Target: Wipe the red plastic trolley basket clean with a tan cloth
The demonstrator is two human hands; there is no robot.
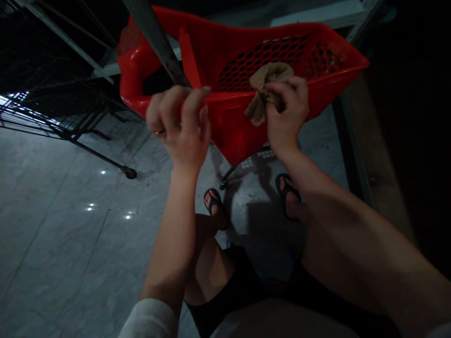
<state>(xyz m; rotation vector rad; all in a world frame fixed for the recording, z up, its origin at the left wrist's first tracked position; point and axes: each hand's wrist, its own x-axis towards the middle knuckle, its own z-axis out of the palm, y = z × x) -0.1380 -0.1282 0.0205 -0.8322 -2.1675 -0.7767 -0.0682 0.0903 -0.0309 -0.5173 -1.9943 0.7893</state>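
Observation:
A red plastic shopping cart point(232, 134) with perforated basket walls stands in front of me. My right hand point(287, 110) is closed on a crumpled brown cloth point(262, 84), pressing it at the near rim of the basket. Part of the cloth hangs over the outside, and some of it lies behind my fingers. Further left, my left hand point(181, 122) curls its fingers over the same rim, close to the cart's rounded handle end. A ring sits on one of its fingers. The fingertips are partly hidden, and I see no cloth in this hand.
A grey metal pole point(158, 42) slants across the cart's left end. Dark wire racking with a caster point(130, 173) stands at left on the grey tiled floor point(70, 225). A pale shelf frame point(324, 16) runs behind the cart. My sandalled feet are below it.

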